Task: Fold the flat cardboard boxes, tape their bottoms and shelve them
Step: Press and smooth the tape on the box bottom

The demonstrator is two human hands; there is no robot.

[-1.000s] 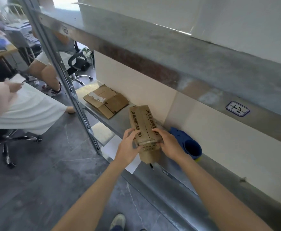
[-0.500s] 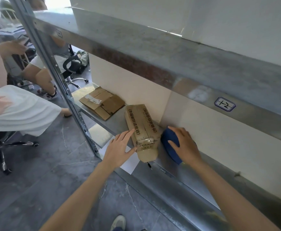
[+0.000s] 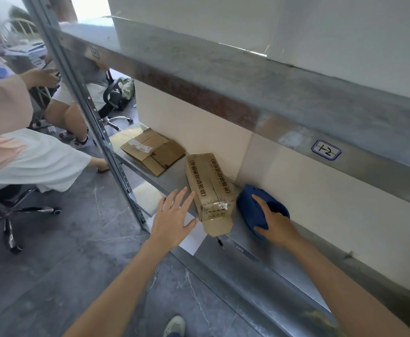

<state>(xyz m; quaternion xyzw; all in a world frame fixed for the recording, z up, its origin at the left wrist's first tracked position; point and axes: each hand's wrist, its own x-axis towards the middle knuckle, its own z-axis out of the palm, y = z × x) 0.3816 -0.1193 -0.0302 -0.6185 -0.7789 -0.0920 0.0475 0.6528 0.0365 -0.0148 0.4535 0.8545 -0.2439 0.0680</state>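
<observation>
On the lower metal shelf (image 3: 259, 246): a folded cardboard box (image 3: 210, 188), long and narrow, lying on a broad side. Long axis from the shelf's front edge back toward the cream wall, far end leaning a little to the left. Near end pointing at the camera and jutting past the front edge, a trimmed flap sticking out over it. Brown board under a glossy strip of clear tape down the top seam. Two lines of black Chinese print along the length, one on each side of the seam, plus a small printed block near the front end.

Just left of the box, the left hand (image 3: 172, 220): flat and spread, fingers straight, holding nothing. Fingertips right by the box's left wall, contact impossible to tell. Under that palm, a white sheet of paper (image 3: 193, 237) at the shelf's front edge.

Just right of the box, the right hand (image 3: 274, 222), curled over a blue tape dispenser (image 3: 247, 205), thumb across its top, fingers tucked at its dark opening. Dispenser resting on the shelf close to the wall, a narrow gap away from the box.

Further left on the same shelf, well apart: a flattened cardboard box (image 3: 152, 152) with white labels. Above, an upper shelf with a hand-marked label (image 3: 326, 150). Beyond the rack's upright post (image 3: 96, 132), seated people (image 3: 28, 152) and office chairs (image 3: 112, 97).
</observation>
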